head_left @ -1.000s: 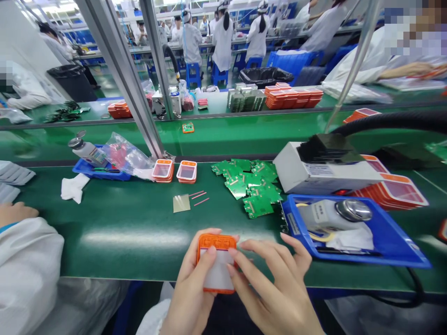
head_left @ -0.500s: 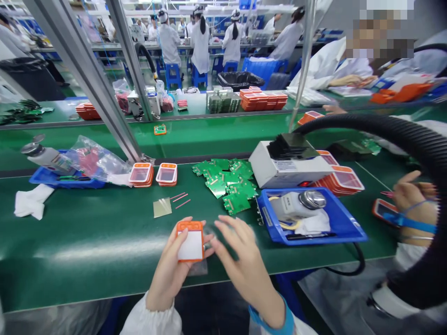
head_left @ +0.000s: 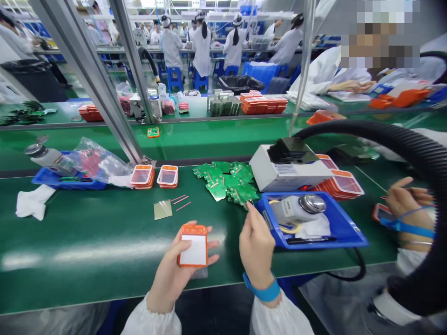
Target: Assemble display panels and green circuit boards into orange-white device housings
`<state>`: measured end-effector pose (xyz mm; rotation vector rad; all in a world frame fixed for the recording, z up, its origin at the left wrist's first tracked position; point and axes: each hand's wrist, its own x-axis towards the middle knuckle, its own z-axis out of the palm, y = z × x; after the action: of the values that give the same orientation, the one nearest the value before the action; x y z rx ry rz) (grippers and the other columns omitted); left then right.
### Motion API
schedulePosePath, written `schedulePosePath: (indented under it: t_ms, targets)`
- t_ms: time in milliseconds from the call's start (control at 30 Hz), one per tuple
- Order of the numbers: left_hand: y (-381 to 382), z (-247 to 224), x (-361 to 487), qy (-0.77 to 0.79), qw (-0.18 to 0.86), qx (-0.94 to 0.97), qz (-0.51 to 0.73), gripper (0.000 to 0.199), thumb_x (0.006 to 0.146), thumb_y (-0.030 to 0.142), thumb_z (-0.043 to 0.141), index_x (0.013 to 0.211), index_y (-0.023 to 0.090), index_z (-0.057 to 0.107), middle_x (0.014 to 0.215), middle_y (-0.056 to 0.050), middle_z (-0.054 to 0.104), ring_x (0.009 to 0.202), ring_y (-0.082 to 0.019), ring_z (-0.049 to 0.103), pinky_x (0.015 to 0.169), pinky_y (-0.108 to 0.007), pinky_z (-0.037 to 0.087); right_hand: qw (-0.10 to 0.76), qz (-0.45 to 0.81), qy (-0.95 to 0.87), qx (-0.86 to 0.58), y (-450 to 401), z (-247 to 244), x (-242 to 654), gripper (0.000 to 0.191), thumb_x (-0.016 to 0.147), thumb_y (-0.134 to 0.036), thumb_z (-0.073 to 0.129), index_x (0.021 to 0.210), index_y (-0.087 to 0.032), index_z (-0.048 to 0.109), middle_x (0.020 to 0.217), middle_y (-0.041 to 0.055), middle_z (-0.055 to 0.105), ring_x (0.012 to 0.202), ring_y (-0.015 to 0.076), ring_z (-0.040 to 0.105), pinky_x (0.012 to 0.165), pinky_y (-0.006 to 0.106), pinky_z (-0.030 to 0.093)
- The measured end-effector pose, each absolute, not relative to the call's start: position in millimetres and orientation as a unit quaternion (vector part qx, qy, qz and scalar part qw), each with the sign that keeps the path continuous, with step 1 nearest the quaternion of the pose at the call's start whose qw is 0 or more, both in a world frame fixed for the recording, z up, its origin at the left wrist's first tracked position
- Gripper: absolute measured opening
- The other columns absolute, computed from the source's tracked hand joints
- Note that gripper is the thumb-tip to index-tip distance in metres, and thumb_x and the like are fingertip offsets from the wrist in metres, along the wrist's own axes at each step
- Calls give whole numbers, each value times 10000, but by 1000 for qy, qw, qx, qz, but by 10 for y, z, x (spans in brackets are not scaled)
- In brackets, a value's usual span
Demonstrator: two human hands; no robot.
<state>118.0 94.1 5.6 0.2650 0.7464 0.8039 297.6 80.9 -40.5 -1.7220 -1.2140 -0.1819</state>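
Note:
My left hand (head_left: 171, 267) holds a small orange-framed case (head_left: 193, 249) with a white panel, its thumb pressing on the front and its other fingers behind. My right hand (head_left: 257, 246) has its fingers drawn together at the near edge of the pile of green circuit boards (head_left: 226, 181). Its fingertips pinch the nearest circuit board (head_left: 243, 195), which looks tilted. Beyond my left hand lie a square beige film (head_left: 163, 210) and several thin pink strips (head_left: 180, 200). A clear piece of plastic (head_left: 199, 273) shows partly below the case.
A blue tray (head_left: 349, 239) with a dispenser bottle (head_left: 296, 207) sits right of my right hand, before a white box (head_left: 289, 172). Stacked orange-and-white frames (head_left: 142, 177) stand back left. A black hose (head_left: 391, 139) arches over the right, where a co-worker's hand (head_left: 408, 209) works.
My right hand has moved away from the case, forward and right to the circuit boards, and its fingers have closed. The nearest board has shifted. My left hand with the case moved slightly right.

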Motion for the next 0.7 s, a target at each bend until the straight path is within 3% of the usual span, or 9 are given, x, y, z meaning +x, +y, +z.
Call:
schedulePosePath:
  t_ms: [100, 233, 333, 533, 700]
  targets:
    - [915, 37, 1223, 351, 845, 135, 380, 557, 858, 197, 541, 1380, 230, 349, 1206, -137, 648, 1020, -307, 662, 869, -489, 523, 573, 44, -412, -707, 647, -80, 2910, 296, 915, -311, 524, 1098, -166, 707, 1050, 111, 731, 943, 231, 695, 795, 341, 568]
    - [845, 26, 1308, 358, 856, 145, 345, 434, 840, 233, 610, 1252, 213, 478, 1119, -101, 669, 884, -223, 674, 713, -344, 560, 570, 277, -412, -655, 530, 189, 2874, 281, 843, -397, 605, 987, -207, 755, 866, 58, 758, 739, 187, 702, 615, 264, 563]
    - [775, 15, 1378, 336, 875, 142, 319, 426, 789, 233, 690, 1186, 227, 534, 1079, -64, 668, 855, -190, 665, 709, -292, 542, 571, 313, -413, -637, 524, 181, 2833, 289, 833, -408, 609, 978, -205, 755, 800, 47, 753, 655, 165, 688, 575, 245, 555]
    - [701, -8, 1455, 307, 875, 161, 337, 410, 752, 225, 748, 1130, 237, 590, 1068, -50, 661, 861, -166, 649, 698, -229, 495, 603, 286, -392, -633, 486, 30, 2719, 257, 868, -374, 600, 995, -188, 724, 870, 75, 740, 734, 179, 704, 630, 257, 580]
    - [716, -12, 1396, 292, 877, 163, 345, 490, 756, 248, 751, 1202, 253, 546, 1080, -55, 664, 919, -193, 667, 801, -278, 514, 552, 248, -567, -559, 396, 51, 2871, 265, 851, -304, 654, 1107, -236, 666, 1076, 89, 694, 1001, 211, 675, 824, 310, 582]
